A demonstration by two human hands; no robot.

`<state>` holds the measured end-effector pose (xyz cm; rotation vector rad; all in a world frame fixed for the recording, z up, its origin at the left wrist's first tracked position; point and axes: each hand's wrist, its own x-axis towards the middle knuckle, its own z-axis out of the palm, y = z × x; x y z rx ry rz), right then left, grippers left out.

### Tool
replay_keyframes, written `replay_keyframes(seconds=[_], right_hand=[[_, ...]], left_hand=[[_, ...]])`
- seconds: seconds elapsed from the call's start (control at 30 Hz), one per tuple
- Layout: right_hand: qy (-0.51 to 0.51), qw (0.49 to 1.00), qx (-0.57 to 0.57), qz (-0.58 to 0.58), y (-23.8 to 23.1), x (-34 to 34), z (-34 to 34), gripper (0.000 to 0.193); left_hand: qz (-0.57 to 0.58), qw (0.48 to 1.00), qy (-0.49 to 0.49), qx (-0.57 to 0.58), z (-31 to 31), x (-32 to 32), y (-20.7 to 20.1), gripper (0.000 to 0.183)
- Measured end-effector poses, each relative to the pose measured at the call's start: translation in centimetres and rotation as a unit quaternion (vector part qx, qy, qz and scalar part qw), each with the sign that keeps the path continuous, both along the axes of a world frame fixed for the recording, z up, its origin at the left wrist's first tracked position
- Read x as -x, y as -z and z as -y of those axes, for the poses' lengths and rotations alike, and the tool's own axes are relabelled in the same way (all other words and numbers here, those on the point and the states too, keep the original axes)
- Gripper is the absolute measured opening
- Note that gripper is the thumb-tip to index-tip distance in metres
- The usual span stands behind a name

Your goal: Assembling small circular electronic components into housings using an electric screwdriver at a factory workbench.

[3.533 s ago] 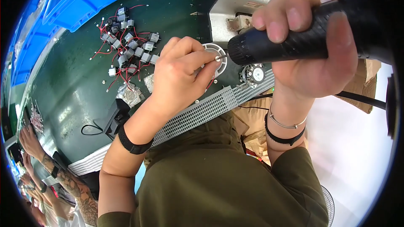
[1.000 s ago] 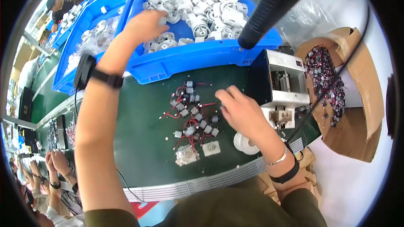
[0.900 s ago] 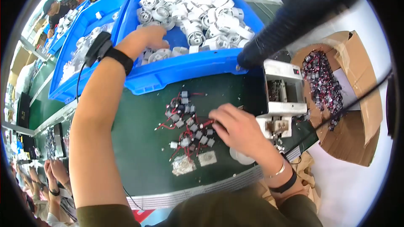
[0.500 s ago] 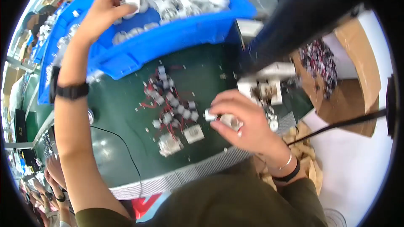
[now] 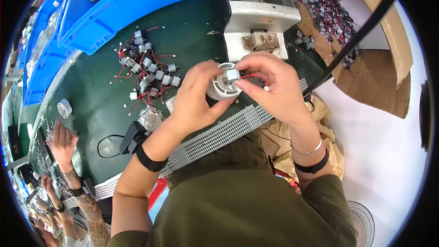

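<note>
- Left hand [image 5: 196, 93] wraps white housing [image 5: 222, 92]; right hand [image 5: 272, 84] pinches small motor [image 5: 233, 74] between thumb and fingertips, at housing's open face. Can't tell if motor is seated.
- Housing is over table [image 5: 98, 71], just inside near edge; can't tell if it rests or is lifted.
- Perforated strip [image 5: 210, 132] lines near edge, passing under left forearm.
- Widest stretch of green surface: left of motor pile [image 5: 148, 66], out to left edge.
- Narrower stretch between pile and machine [image 5: 263, 13].
- Machine blocks far side, its base just beyond right hand.
- Blue bin [image 5: 137, 0] walls off far left.
- Motor pile, red wires tangled, near left hand.
- Crumpled bag [image 5: 150, 118] beside left forearm.
- Carton [image 5: 372, 77] of motors at right; black cord [image 5: 366, 27] slants across it.
- White ring [image 5: 64, 108] near co-worker's hand [image 5: 64, 144], far left.
</note>
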<state>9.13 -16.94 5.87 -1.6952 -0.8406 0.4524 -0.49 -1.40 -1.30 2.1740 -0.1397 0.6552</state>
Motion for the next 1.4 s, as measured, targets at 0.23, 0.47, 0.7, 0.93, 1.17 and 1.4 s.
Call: replay_keyframes(seconds=[0.23, 0.47, 0.7, 0.93, 1.17, 1.4], right_hand=[[-0.056, 0.977, 0.078, 0.193, -0.1, -0.8, -0.2, 0.026], [-0.119, 0.968, 0.043, 0.217, 0.1, -1.5, -0.2, 0.023], [-0.201, 0.869, 0.132, 0.433, -0.4, -1.7, -0.6, 0.027], [-0.098, 0.966, -0.007, 0.238, -5.9, -3.8, -1.2, 0.063], [-0.098, 0.938, -0.331, 0.042, -13.0, -7.0, -12.9, 0.052], [-0.158, 0.917, -0.362, -0.048, -14.1, -5.3, -10.1, 0.039]], left_hand=[[-0.036, 0.998, 0.048, -0.026, -0.4, -0.3, -1.1, 0.071], [-0.084, 0.994, 0.022, -0.061, -1.0, -0.6, -3.1, 0.070], [-0.056, 0.993, 0.081, -0.067, -2.1, -1.4, -2.4, 0.067], [-0.002, 0.994, 0.023, -0.108, -1.8, 0.7, -3.4, 0.073], [0.095, 0.981, 0.045, -0.164, -0.2, -0.1, -1.9, 0.039], [0.087, 0.982, 0.013, -0.164, -0.3, -0.1, -1.6, 0.032]])
